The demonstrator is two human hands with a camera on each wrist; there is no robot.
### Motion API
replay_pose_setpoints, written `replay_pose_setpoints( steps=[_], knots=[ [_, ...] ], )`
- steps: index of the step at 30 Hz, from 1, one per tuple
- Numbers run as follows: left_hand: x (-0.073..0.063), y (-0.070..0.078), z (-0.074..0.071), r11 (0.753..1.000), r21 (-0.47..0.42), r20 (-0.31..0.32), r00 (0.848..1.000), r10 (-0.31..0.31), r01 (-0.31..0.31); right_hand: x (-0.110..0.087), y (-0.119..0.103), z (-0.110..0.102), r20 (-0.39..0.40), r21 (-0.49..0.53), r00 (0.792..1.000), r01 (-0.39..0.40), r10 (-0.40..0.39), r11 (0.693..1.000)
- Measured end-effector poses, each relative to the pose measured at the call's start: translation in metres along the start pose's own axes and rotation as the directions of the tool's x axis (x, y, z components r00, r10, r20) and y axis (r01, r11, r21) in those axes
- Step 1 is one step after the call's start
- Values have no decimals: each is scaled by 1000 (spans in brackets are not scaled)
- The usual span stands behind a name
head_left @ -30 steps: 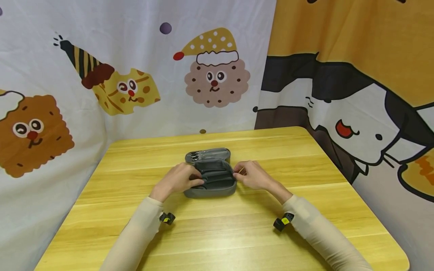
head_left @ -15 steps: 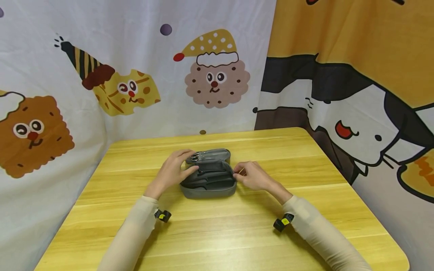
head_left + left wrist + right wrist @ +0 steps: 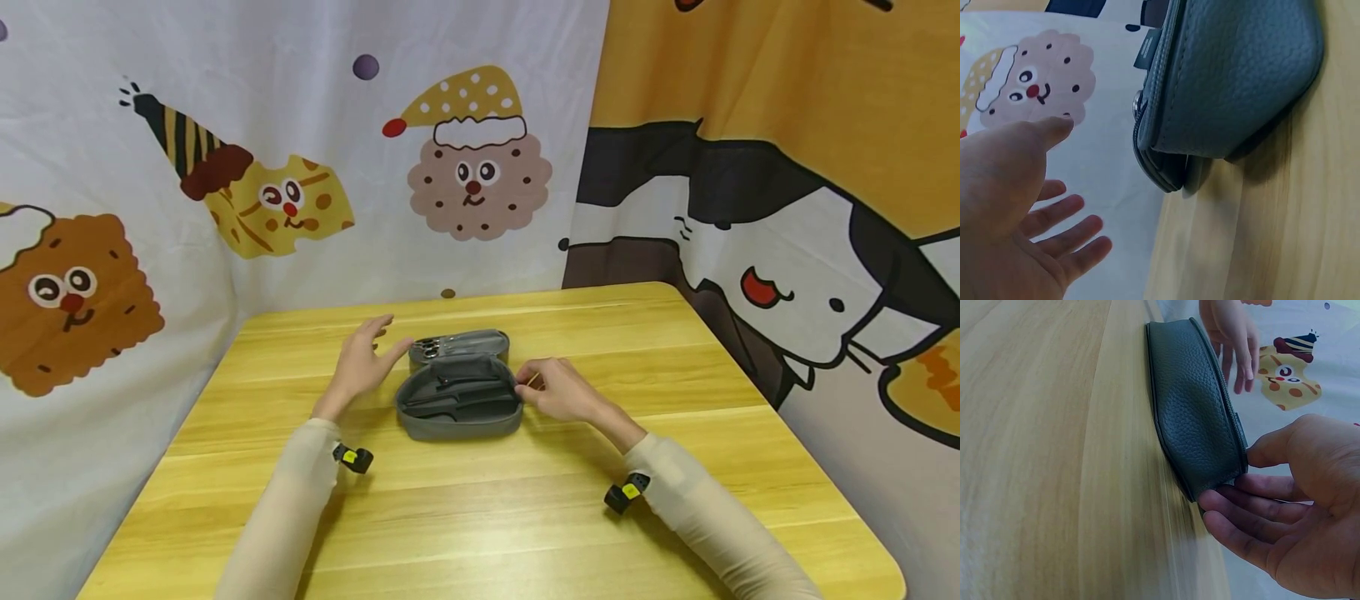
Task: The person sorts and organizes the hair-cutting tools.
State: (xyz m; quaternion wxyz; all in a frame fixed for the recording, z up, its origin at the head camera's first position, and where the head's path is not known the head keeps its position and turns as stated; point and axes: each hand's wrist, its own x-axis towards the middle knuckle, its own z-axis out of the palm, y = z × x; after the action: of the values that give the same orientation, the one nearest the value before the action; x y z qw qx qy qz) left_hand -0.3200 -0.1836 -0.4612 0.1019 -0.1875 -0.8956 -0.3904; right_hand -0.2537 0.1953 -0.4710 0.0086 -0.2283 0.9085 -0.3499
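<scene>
A grey pebbled zip case lies open on the table, its dark inside facing up. Its lid is folded back behind it and holds several small metal tools near the left end. Dark long shapes lie inside the case. My right hand pinches the rim at the case's right end; in the right wrist view its thumb and fingers close on that corner. My left hand is off the left end, fingers spread and holding nothing, and in the left wrist view it is apart from the case.
The yellow wood-grain table spreads around the case. A printed white curtain hangs behind its far edge, with an orange and black cat print at the right. A small camera sits on each wrist.
My left hand has come out of the case and moved left and up, with its fingers opening. The case's left end spreads wider. My right hand keeps its place.
</scene>
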Motion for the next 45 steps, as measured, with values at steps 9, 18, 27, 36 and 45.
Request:
replay_pose_setpoints(
  steps=[9, 18, 27, 36, 45],
  knots=[
    [1, -8, 3, 969, -133, 72, 977, -202, 210, 0, -1, -1, -1, 2, 1000, -5, 5, 1000],
    [10, -12, 18, 845, -332, 160, 908, -388, 419, 0, -1, -1, 1, 12, 1000, -3, 3, 1000],
    [17, -14, 27, 754, -420, 270, 863, -427, 505, 0, -1, 1, 9, 1, 1000, -25, 25, 1000],
    [18, -13, 30, 705, -457, 281, 840, -463, 542, -1, -2, -2, 10, 1, 1000, -23, 23, 1000],
    [19, -12, 29, 690, -483, 280, 841, -462, 539, 1, 0, -1, 10, 6, 999, -33, 33, 999]
  ],
)
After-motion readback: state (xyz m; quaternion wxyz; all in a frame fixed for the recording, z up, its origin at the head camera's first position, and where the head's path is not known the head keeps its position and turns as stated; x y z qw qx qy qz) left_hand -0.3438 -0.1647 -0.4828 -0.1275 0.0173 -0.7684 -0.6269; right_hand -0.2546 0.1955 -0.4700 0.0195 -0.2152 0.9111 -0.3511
